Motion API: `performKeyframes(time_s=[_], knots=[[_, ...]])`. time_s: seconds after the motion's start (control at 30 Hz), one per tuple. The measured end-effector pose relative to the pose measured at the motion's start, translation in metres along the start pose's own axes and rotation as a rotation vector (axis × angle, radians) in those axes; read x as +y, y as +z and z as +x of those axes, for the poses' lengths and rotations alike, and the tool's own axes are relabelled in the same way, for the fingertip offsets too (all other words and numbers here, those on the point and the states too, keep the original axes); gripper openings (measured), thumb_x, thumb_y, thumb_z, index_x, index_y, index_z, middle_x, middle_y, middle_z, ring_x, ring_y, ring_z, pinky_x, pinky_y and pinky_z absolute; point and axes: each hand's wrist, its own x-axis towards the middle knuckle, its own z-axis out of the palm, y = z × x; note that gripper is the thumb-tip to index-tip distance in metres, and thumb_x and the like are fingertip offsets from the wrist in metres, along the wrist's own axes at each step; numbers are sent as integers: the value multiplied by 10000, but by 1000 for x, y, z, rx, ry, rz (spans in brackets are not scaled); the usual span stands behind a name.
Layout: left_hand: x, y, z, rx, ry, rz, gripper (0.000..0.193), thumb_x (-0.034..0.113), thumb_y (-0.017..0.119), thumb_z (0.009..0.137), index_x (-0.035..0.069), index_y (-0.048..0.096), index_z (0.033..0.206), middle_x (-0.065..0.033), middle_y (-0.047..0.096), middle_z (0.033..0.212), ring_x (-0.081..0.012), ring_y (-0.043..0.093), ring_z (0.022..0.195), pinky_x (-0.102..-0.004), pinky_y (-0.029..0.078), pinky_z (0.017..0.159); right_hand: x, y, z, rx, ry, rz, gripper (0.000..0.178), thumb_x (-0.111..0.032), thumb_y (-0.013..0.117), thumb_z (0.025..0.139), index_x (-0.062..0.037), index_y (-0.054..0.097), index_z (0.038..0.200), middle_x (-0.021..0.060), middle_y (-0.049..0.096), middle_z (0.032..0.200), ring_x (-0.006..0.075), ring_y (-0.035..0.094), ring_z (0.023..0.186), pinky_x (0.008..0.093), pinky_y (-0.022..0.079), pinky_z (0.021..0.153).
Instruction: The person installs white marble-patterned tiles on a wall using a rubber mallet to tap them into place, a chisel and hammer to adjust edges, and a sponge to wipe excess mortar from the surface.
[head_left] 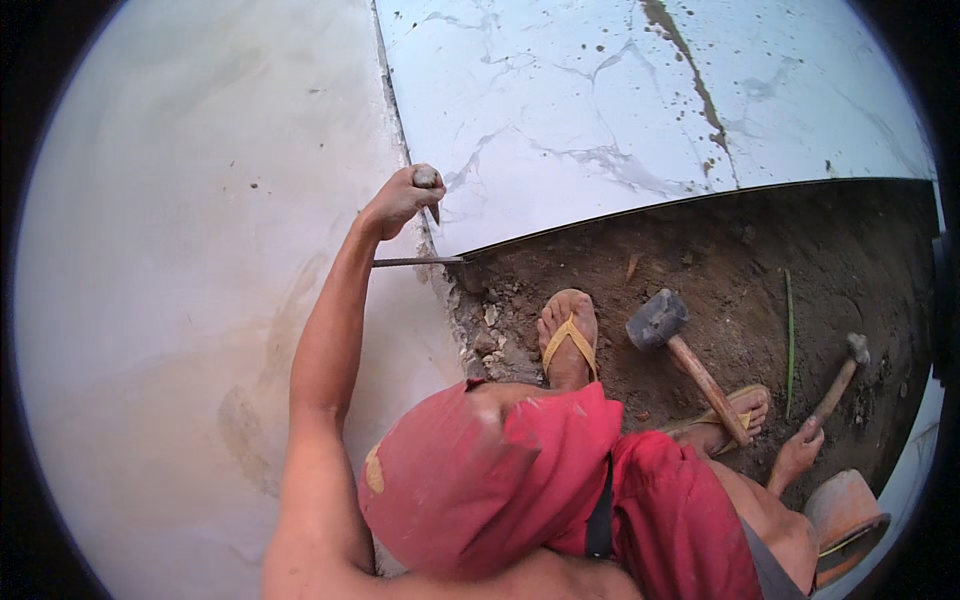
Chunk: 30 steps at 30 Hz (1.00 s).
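Observation:
My left hand (396,205) is closed around a tool with a rounded, grey-crusted end (426,177); a dark pointed part (434,213) shows below the fist, but its kind is unclear. It is above the seam between the pale floor (190,200) and the marbled white tiles (530,130). A thin metal rod (415,262) lies across the floor edge below it, reaching the tile corner. At lower right, my right hand (797,452) grips a hammer (838,388) by its wooden handle, its crusted head over the dirt.
A black-headed rubber mallet (658,320) rests on the dirt (720,260), its handle near my sandalled right foot (735,415). My left foot (568,335) stands by rubble (488,335). A green strip (789,340) and an orange bucket (843,508) are at right.

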Motion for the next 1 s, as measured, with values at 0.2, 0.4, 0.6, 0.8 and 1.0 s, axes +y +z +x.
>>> performKeyframes(time_s=[0.2,0.4,0.6,0.8,1.0], knots=[[-9,-25,6,-335,-191,166,151,43,664,803,13,631,948,-15,618,860,-121,579,822,-273,465,777,-115,-43,7,-60,-318,231,453,-341,539,935,32,532,1192,163,629,971,255,594,886,345,451,764],[-32,-19,15,-322,-235,188,224,26,714,773,-5,654,987,-25,662,913,-117,608,868,-288,483,842,-254,-22,-32,-504,-491,820,378,-149,601,872,-18,489,1208,19,542,891,87,519,772,236,442,670],[-41,-13,15,-280,-270,223,253,-1,699,766,-9,662,1016,6,659,838,-80,595,795,-248,482,778,-385,20,-85,-1213,-683,784,496,-210,636,784,-15,459,1203,12,499,860,89,489,724,253,439,643],[-40,-10,27,-375,-306,208,265,-1,694,769,-5,662,1032,8,652,840,-78,586,779,-252,479,746,-427,77,-162,-1467,-621,917,501,-326,608,859,47,474,1164,208,620,893,263,603,841,395,478,776],[-43,-12,24,-373,-344,230,291,-5,691,766,-7,655,1055,12,647,817,-82,582,765,-254,479,718,-425,111,-200,-1634,-656,563,513,-357,573,873,61,471,1153,273,622,857,388,636,831,453,473,746]])
